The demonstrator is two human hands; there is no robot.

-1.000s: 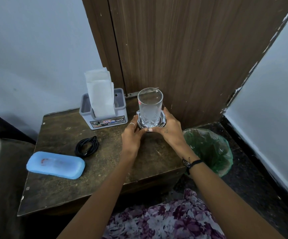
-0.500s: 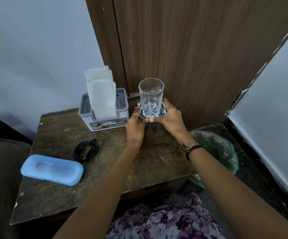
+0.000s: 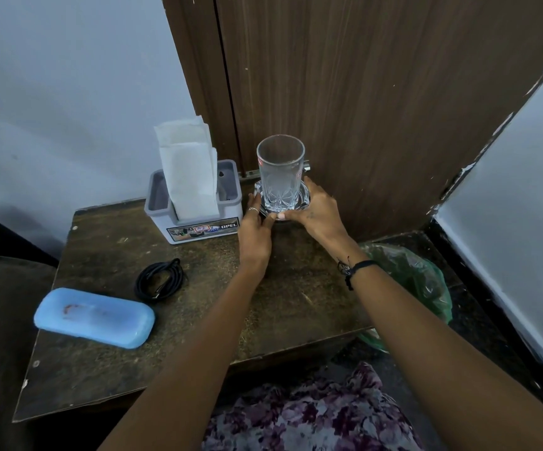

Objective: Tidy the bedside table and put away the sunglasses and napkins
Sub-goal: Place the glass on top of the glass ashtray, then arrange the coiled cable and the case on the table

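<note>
Glass (image 3: 280,172) and coaster (image 3: 303,197) pushed back, both hands' grip — left hand (image 3: 255,230), right hand (image 3: 319,213) — holding the half-hidden coaster

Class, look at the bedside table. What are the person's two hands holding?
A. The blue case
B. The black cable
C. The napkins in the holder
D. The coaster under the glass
D: the left hand and the right hand grip the rim of the coaster on which the glass stands; the other things lie untouched.
</note>
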